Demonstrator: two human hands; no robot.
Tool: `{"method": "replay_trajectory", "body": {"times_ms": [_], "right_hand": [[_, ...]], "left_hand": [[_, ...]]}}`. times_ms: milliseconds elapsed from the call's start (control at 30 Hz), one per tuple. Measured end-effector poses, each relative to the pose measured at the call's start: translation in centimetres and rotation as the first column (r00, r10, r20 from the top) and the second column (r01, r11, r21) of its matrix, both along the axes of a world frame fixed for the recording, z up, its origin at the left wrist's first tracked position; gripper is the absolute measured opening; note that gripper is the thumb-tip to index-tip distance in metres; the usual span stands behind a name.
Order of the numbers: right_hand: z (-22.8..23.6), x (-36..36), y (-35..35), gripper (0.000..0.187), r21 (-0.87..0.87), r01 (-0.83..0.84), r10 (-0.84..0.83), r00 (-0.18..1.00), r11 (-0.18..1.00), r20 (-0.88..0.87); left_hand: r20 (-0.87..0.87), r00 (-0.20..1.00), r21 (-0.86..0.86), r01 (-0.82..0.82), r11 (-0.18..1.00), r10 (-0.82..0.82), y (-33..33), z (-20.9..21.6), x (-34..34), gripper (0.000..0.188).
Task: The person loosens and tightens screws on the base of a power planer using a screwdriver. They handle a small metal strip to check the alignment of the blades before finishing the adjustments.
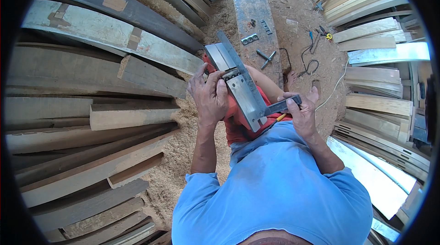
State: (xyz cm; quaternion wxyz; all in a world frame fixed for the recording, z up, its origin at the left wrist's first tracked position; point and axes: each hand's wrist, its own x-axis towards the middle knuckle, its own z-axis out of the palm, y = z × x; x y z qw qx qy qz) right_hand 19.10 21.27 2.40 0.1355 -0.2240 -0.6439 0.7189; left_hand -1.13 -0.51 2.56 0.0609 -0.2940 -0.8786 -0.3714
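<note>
An electric planer (244, 98) lies sole-up over my lap, its flat metal sole in two parts with the cutter drum (231, 73) between them. My left hand (208, 94) grips the planer's side, thumb and fingertips at the drum. A try square (277, 106) rests with its long steel blade along the sole's right side. My right hand (302, 114) is closed round the dark stock of the square. The planer's red body is mostly hidden beneath the sole and my hand.
Ahead, a long worn plank (252, 2) bears a T-shaped tool (266, 58) and a metal piece with holes (250, 39). A dark cord (303, 59) lies on the sawdust floor. Stacked boards (137, 114) line the left, more timber (378, 103) the right. A yellow pencil-like stick (281, 117) is by my lap.
</note>
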Motion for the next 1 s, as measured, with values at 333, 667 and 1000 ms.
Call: {"method": "replay_trajectory", "body": {"times_ms": [333,667,1000], "right_hand": [[-6.2,-5.8,7.3,0.023,0.443,-0.068,0.020,0.994,0.894,0.111],[-18.0,-10.7,9.8,0.046,0.617,-0.175,-0.217,0.834,0.767,0.507],[-15.8,-12.4,9.4,0.045,0.914,-0.286,-0.068,0.946,0.287,0.317]], "left_hand": [[0.389,0.918,-0.001,-0.078,0.997,0.073,0.0,-0.6,-1.1,0.077],[0.575,0.812,-0.018,-0.112,0.994,0.102,-0.4,-0.4,-2.7,0.068],[0.630,0.775,0.072,-0.116,0.991,0.045,-0.2,-0.4,-2.6,0.058]]}}
